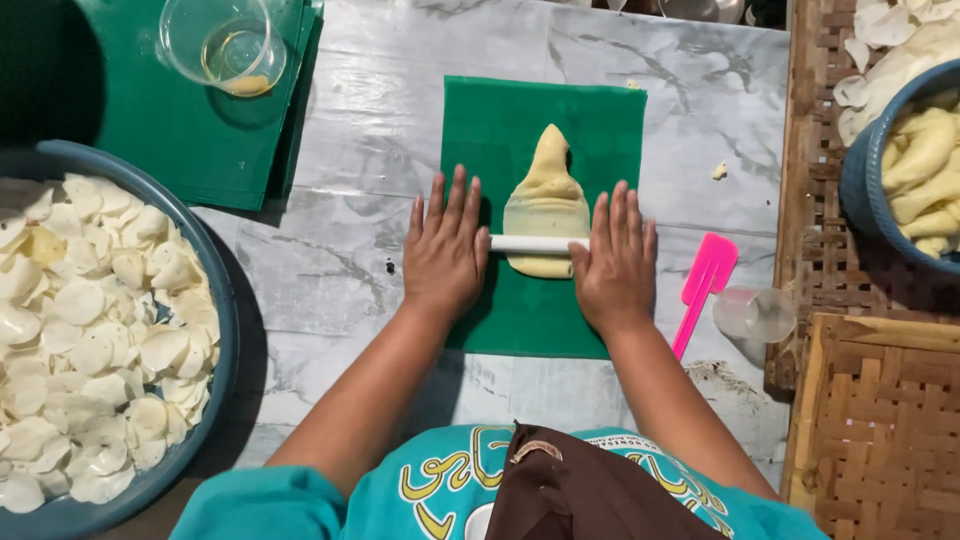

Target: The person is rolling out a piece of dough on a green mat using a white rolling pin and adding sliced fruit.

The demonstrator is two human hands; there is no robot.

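Both hands, left (443, 255) and right (614, 262), pressed flat and apart on a white rolling pin (530, 243) across pale dough (546, 195) on the green mat (500, 130), mid-frame on the tabletop (340, 250). Rolling looked underway; flattening evenly would call for steady forward pressure.

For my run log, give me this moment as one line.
left hand: flat on white rolling pin | right hand: flat on pin | dough: on green sheet | pink spatula: right, untouched
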